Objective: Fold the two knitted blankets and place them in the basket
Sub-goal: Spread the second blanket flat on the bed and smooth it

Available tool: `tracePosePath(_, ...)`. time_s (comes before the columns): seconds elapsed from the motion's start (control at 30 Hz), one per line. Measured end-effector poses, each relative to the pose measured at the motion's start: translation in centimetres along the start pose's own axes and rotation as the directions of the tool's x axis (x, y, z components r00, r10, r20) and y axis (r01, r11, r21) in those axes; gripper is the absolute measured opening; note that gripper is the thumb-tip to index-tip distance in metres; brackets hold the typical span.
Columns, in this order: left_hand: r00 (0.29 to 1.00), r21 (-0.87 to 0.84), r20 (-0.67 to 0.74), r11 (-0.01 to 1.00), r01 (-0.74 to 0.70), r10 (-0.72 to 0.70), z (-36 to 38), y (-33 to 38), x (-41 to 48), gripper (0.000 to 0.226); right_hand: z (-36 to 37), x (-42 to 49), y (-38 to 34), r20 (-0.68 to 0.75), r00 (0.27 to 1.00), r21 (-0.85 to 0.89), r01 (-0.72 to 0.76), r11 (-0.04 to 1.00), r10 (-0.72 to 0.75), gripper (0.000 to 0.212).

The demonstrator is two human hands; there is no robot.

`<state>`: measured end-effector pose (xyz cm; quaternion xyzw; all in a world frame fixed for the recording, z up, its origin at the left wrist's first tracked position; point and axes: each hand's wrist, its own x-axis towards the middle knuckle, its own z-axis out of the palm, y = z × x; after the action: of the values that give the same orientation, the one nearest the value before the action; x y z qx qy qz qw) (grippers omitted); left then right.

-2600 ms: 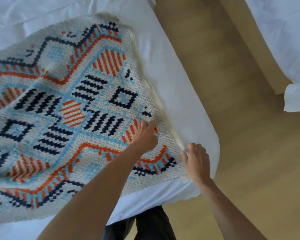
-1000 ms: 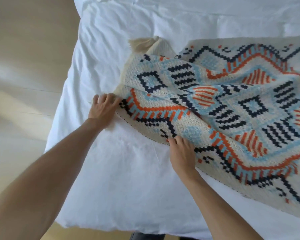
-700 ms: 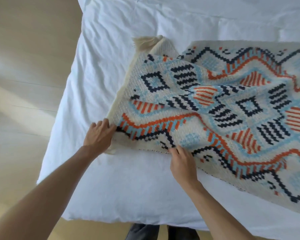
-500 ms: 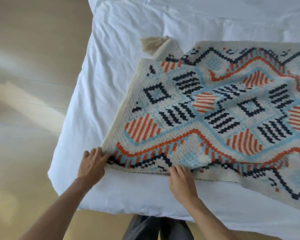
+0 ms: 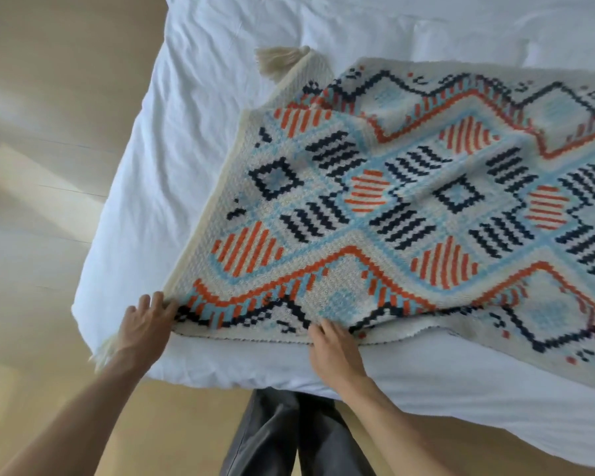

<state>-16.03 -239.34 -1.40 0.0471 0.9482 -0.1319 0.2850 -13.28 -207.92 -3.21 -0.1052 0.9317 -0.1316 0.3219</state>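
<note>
A knitted blanket [image 5: 409, 207], cream with orange, light blue and navy diamond patterns, lies spread over the white bed [image 5: 193, 139] and runs off the right of the view. A cream tassel [image 5: 279, 58] sticks out at its far corner. My left hand [image 5: 145, 328] holds the near left corner of the blanket at the bed's edge, with another tassel hanging beside the wrist. My right hand [image 5: 334, 348] grips the near hem a little further right, fingers tucked under the fabric. No basket and no second blanket are in view.
The bed's near corner lies just below my left hand. Pale wooden floor [image 5: 42, 166] stretches to the left and in front of the bed. My dark trouser legs [image 5: 289, 438] stand against the near edge.
Both hands have pulled the blanket's near left corner and hem toward me and to the bed's edge, drawing out the bunched fabric so the pattern lies flatter. Earlier I was at the blanket's other end.
</note>
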Motion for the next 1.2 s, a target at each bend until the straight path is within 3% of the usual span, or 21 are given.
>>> tracePosePath(0.1,0.995,0.115,0.091,0.993,0.037,-0.048,-0.3,2.4,-0.1,0.045,0.0,-1.6,1.8,-0.071,0.997,-0.046,-0.032,0.998,0.029,0.035)
tracePosePath(0.2,0.998,0.068,0.052,0.998,0.015,-0.019,-1.2,5.0,0.1,0.056,-1.1,-3.0,4.6,-0.233,0.97,-0.13,-0.108,0.986,0.075,0.043)
tracePosePath(0.4,0.925,-0.085,-0.119,0.924,-0.373,0.362,-2.4,13.4,-0.1,0.059,-3.2,-5.0,12.8,-0.346,0.894,-0.214,-0.37,0.904,0.284,0.047)
tracePosePath(0.5,0.861,-0.151,-0.172,0.851,-0.503,0.478,-3.6,19.4,0.2,0.052,-4.2,-5.2,15.9,-0.327,0.897,-0.24,-0.382,0.892,0.296,0.038)
tracePosePath(0.6,0.813,-0.18,-0.172,0.793,-0.582,0.557,-4.8,24.2,0.8,0.054,-4.2,-5.6,16.8,-0.32,0.904,-0.159,-0.346,0.924,0.284,0.018)
tracePosePath(0.7,0.793,-0.137,-0.133,0.781,-0.609,0.595,-4.9,27.0,0.7,0.055,-1.8,-8.3,16.6,-0.248,0.933,-0.086,-0.29,0.953,0.261,0.011)
tracePosePath(0.83,0.795,-0.062,-0.066,0.792,-0.607,0.603,-4.4,28.9,0.2,0.054,0.3,-11.0,17.4,-0.182,0.939,-0.051,-0.304,0.951,0.291,0.025)
tracePosePath(1.0,0.785,0.032,-0.043,0.787,-0.617,0.617,-4.9,31.7,0.0,0.051,-0.2,-12.4,20.1,-0.297,0.858,-0.065,-0.457,0.887,0.42,0.047)
tracePosePath(1.2,0.782,0.075,0.033,0.779,-0.622,0.622,-4.7,34.9,0.7,0.056,-1.0,-13.2,25.3,-0.373,0.804,-0.124,-0.537,0.834,0.462,0.022)
